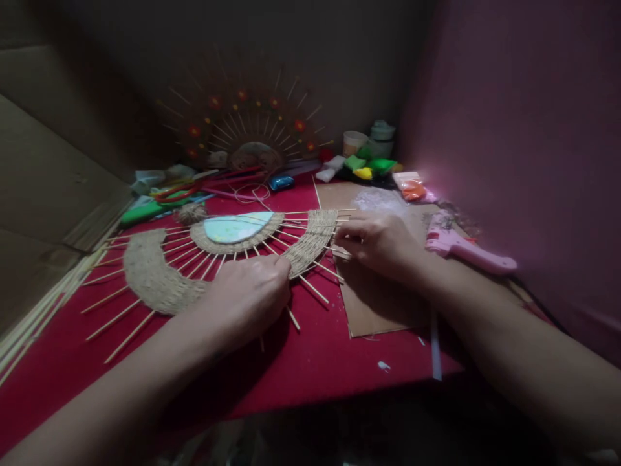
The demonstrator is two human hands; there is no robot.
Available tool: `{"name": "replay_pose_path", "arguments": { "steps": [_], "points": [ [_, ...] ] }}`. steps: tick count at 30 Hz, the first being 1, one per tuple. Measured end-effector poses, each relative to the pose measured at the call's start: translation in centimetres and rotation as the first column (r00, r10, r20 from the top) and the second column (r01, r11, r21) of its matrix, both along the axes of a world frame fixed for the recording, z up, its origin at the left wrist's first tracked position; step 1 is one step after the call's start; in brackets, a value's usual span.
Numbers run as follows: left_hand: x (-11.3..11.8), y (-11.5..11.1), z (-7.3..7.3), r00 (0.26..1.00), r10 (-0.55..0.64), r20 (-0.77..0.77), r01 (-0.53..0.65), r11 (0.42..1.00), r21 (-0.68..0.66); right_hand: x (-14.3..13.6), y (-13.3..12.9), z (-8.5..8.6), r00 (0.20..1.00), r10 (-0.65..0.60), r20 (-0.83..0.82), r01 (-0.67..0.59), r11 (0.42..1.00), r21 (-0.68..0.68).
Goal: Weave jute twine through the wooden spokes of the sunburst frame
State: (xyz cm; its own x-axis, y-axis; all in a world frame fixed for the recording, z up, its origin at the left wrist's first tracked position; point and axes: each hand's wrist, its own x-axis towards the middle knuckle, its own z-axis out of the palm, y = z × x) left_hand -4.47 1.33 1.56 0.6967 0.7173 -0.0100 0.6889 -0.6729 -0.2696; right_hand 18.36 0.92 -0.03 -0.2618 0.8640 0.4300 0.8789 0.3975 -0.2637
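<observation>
A half-round fan of thin wooden sticks woven with jute twine (158,275) lies on the red cloth. Its middle is a pale blue half-disc (237,226) edged with twine. My left hand (255,291) is closed over the lower part of the woven band, its fingertips partly hidden beneath. Around the stick ends at the fan's right side, my right hand (378,243) is bent in a pinch; whatever is between its fingers cannot be made out. A ball of twine (191,212) sits behind the fan, and a strand crosses the blue half-disc.
Cardboard (383,298) lies under my right hand, with a pink glue gun (470,249) to its right. Scissors (177,193) and a green tool (145,210) are at the back left. Behind stand a flowered stick fan (257,155), bright clay packets (363,169) and a cup (354,142).
</observation>
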Motion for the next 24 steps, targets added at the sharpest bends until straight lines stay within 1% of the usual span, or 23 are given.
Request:
{"name": "replay_pose_path", "arguments": {
  "steps": [3,6,10,12,15,17,18,19,21,22,24],
  "points": [
    [-0.1,0.1,-0.3,0.999,-0.040,0.004,0.040,0.999,-0.022,-0.4,0.7,-0.6,0.997,-0.035,-0.074,0.030,0.997,-0.072],
    [-0.4,0.3,-0.4,0.999,-0.047,0.010,0.047,0.998,-0.051,-0.9,1.1,-0.9,0.991,-0.052,-0.122,0.036,0.990,-0.136],
    [-1.0,0.8,-0.1,0.997,-0.067,0.049,0.073,0.988,-0.140,-1.5,1.0,-0.7,0.983,-0.052,-0.176,0.022,0.985,-0.170],
    [-1.1,1.0,-0.1,0.992,-0.066,0.111,0.083,0.985,-0.153,-1.6,0.9,-0.5,0.979,-0.074,-0.189,0.038,0.982,-0.184],
    [-0.8,1.3,-0.3,0.958,-0.079,0.275,0.111,0.988,-0.103,-1.6,0.8,-0.3,0.973,-0.088,-0.213,0.042,0.976,-0.212],
    [0.0,1.3,-0.7,0.922,-0.133,0.362,0.161,0.986,-0.049,-1.7,0.7,-0.3,0.971,-0.084,-0.225,0.032,0.974,-0.223],
    [0.5,1.3,-0.8,0.913,-0.168,0.373,0.189,0.982,-0.021,-1.7,0.7,-0.3,0.970,-0.081,-0.228,0.027,0.973,-0.229],
    [1.0,1.3,-0.9,0.913,-0.203,0.354,0.213,0.977,0.011,-1.7,0.7,-0.3,0.970,-0.078,-0.231,0.023,0.972,-0.234],
    [2.0,1.3,-1.1,0.928,-0.274,0.252,0.261,0.962,0.085,-1.7,0.6,-0.3,0.970,-0.070,-0.233,0.013,0.971,-0.237],
    [2.4,1.3,-1.1,0.931,-0.313,0.189,0.295,0.948,0.120,-1.7,0.6,-0.3,0.970,-0.062,-0.233,0.006,0.972,-0.235],
    [3.0,1.4,-1.3,0.913,-0.399,0.082,0.381,0.908,0.172,-1.6,0.6,-0.4,0.971,-0.043,-0.237,-0.012,0.974,-0.228]
  ]
}}
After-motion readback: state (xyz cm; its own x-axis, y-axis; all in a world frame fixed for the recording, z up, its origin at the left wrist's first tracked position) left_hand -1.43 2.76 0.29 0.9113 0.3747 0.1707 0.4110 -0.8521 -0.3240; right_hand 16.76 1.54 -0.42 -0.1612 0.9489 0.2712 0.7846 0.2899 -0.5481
